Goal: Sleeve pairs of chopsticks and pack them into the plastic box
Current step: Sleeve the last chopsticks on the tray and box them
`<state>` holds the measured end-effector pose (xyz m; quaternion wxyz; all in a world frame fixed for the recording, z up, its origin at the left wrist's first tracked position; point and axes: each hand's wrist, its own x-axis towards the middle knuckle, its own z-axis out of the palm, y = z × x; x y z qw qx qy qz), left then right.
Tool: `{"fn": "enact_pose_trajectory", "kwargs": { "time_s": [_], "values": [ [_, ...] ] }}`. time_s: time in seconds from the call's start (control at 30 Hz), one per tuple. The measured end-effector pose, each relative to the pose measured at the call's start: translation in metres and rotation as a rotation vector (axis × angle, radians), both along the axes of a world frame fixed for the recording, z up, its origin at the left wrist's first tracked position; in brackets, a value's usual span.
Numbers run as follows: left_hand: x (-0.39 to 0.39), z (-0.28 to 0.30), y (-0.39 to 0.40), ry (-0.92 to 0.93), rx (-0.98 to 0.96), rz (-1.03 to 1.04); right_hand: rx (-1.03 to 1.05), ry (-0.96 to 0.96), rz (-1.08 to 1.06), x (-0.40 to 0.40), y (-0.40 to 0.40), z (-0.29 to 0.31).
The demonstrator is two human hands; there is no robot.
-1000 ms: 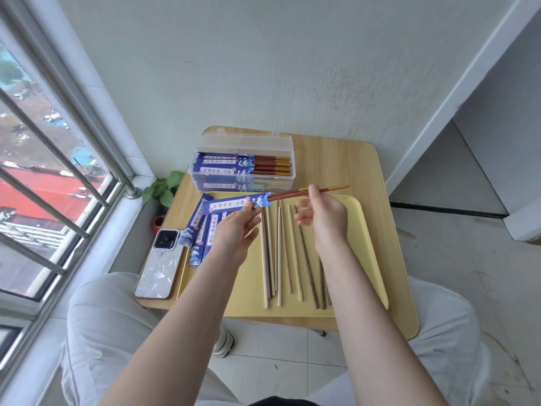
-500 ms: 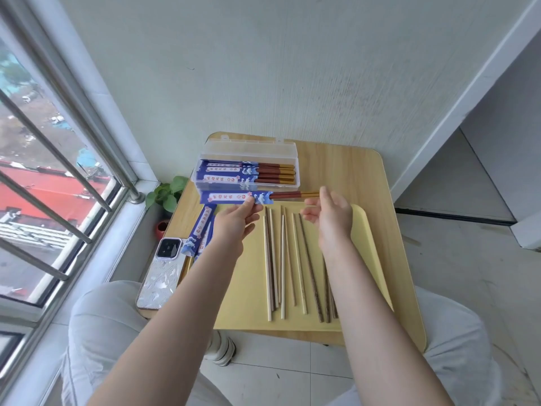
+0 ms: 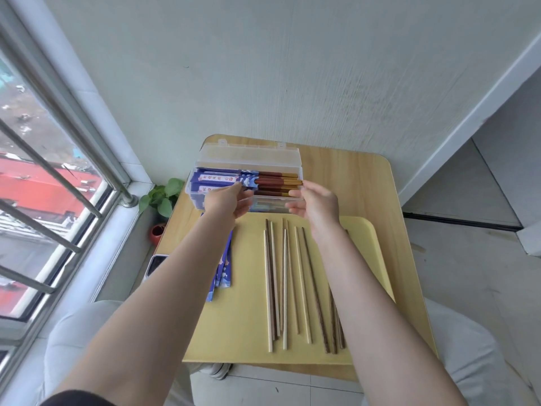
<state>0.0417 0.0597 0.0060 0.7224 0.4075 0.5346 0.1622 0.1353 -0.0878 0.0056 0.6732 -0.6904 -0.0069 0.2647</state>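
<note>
A clear plastic box (image 3: 292, 159) stands open at the table's far edge, holding several blue-sleeved chopstick pairs. Both hands are at its front rim. My left hand (image 3: 225, 200) pinches the blue sleeve end of a sleeved pair (image 3: 263, 180) lying level over the box's contents. My right hand (image 3: 317, 205) holds the bare red-and-gold ends of that pair at the box's right side. Several loose chopsticks (image 3: 285, 282), pale and dark, lie lengthwise on the yellow tray (image 3: 243, 323). Empty blue sleeves (image 3: 224, 269) lie at the tray's left edge, partly under my left forearm.
The tray sits on a small wooden table (image 3: 392, 224) against a white wall. A phone (image 3: 156, 263) lies at the table's left edge. A small potted plant (image 3: 164, 197) stands on the sill by the barred window (image 3: 44, 183). My knees are below the table.
Both hands carried the sleeved pair forward from above the tray to the box, where it now lies level with the packed pairs. The camera tilted forward too.
</note>
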Motion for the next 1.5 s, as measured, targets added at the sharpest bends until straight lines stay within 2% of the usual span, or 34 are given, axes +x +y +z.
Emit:
{"fn": "enact_pose_trajectory", "kwargs": {
  "time_s": [0.13,0.3,0.37,0.43,0.5,0.63,0.73,0.83,1.0,1.23,1.5],
  "values": [
    [-0.004,-0.002,-0.001,0.097,0.169,-0.085,-0.073,-0.026,0.064,-0.002,-0.002,-0.002],
    [-0.031,-0.004,-0.01,0.092,0.362,-0.142,-0.106,-0.093,0.056,-0.013,-0.002,-0.005],
    [-0.049,-0.012,-0.012,0.263,0.556,-0.272,-0.132,-0.129,0.071,-0.021,-0.003,-0.007],
    [-0.072,-0.02,-0.019,0.566,0.758,-0.477,-0.218,-0.182,0.161,-0.037,-0.003,-0.014],
    [-0.088,-0.029,-0.031,0.772,0.86,-0.633,-0.358,-0.281,0.301,-0.056,-0.003,-0.027],
    [-0.096,-0.042,-0.057,0.865,0.934,-0.732,-0.678,-0.516,0.6,-0.09,-0.012,-0.054],
    [-0.097,-0.043,-0.061,0.852,0.946,-0.68,-0.767,-0.608,0.637,-0.103,-0.022,-0.062],
    [-0.101,-0.045,-0.059,0.804,0.953,-0.623,-0.7,-0.553,0.593,-0.106,-0.029,-0.059],
    [-0.105,-0.05,-0.062,0.917,1.035,-0.65,-0.616,-0.538,0.517,-0.11,-0.034,-0.054],
    [-0.108,-0.054,-0.069,0.695,0.966,-0.581,-0.56,-0.512,0.51,-0.119,-0.037,-0.055],
    [-0.116,-0.059,-0.063,0.585,0.964,-0.411,-0.536,-0.486,0.484,-0.123,-0.04,-0.052]
  ]
}}
